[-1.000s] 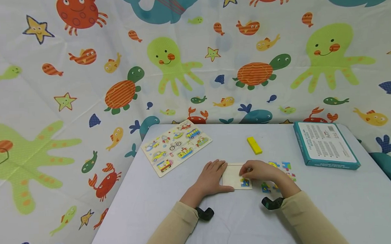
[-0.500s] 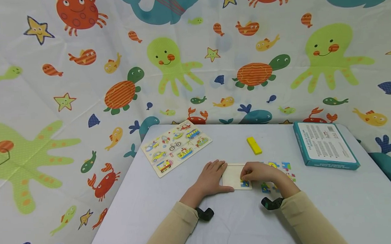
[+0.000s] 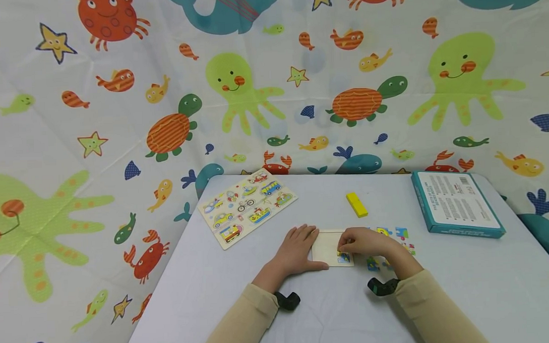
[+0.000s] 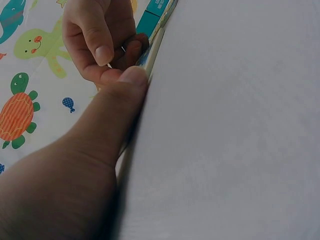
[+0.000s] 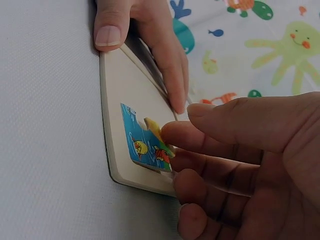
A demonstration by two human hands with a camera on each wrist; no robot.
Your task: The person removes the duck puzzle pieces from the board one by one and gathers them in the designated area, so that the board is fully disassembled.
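Observation:
A small pale wooden puzzle board (image 3: 324, 248) lies flat on the table. My left hand (image 3: 297, 249) rests across its left side with fairly straight fingers; its thumb (image 5: 108, 35) is at one edge. In the right wrist view, a blue section with a yellow duck (image 5: 140, 147) sits in one corner of the board. Beside it, a yellow-green puzzle piece (image 5: 159, 134) stands slightly tilted. My right hand (image 3: 365, 241) has curled fingers at this piece, the index fingertip on its edge; part of their contact is hidden.
Several loose puzzle pieces (image 3: 401, 232) lie right of the board, partly under my right forearm. Beyond are a yellow block (image 3: 357, 205), a teal box (image 3: 459, 204) at right and a vehicle picture board (image 3: 248, 205) at left. A patterned cloth (image 3: 271, 91) hangs behind.
My right hand has shifted slightly, and its fingers have come lower over the pieces in the board's corner. The left hand has stayed in place.

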